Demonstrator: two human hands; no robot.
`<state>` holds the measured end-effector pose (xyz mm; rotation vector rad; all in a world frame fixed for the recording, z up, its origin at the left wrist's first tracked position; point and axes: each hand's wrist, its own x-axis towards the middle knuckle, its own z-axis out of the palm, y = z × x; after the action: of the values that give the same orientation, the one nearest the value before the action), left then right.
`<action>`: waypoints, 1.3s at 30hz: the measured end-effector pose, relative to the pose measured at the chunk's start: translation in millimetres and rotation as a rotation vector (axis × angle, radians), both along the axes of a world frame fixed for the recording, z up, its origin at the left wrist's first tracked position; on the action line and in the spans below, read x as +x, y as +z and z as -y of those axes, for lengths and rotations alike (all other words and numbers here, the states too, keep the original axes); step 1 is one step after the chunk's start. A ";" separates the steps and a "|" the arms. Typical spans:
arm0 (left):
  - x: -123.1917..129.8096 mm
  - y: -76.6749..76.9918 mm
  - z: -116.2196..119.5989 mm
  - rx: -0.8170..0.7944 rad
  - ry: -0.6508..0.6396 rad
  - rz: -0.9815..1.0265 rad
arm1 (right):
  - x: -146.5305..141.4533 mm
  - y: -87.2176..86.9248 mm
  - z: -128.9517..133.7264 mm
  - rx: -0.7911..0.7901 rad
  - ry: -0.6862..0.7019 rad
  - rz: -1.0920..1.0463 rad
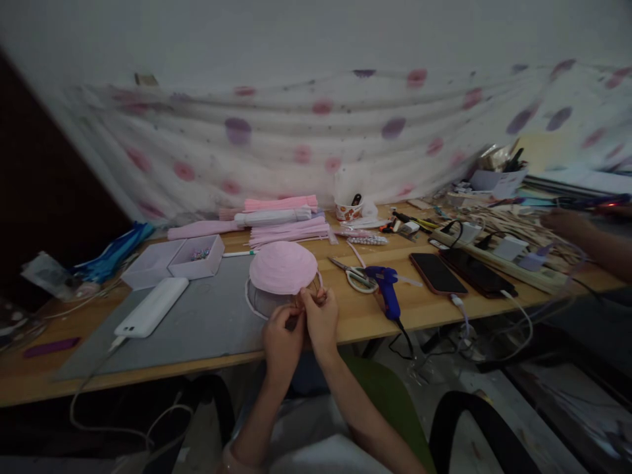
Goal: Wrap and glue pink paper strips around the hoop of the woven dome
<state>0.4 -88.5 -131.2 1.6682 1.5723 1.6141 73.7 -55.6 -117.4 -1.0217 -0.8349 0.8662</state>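
Pinching at the near edge of the pink shell with closed fingertips of left hand and right hand, ideally using light pressure against distortion.

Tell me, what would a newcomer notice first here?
Probably the round pink piece in the middle, with the left hand and right hand close together at its near side. Next, perhaps, the bright blue glue gun to its right. Across the back hangs a pale cloth with pink and purple spots.
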 end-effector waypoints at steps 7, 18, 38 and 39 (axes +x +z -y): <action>0.3 2.4 -0.4 -0.004 -0.003 -0.004 | 0.3 0.8 -0.8 -0.002 0.051 -0.070; 0.6 -0.3 -0.3 -0.014 -0.019 0.023 | 6.6 0.0 -1.1 -0.015 0.020 0.040; -36.4 27.8 -4.5 -0.329 -0.070 0.771 | 7.8 -10.0 -1.7 -0.008 0.123 0.090; -37.2 30.5 -7.7 -0.367 -0.100 0.853 | 7.4 -9.9 -1.5 -0.021 0.143 0.092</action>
<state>-36.8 -80.9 -100.8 0.6919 1.1962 1.5473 81.1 -54.0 -127.4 -1.0358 -0.9879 0.9560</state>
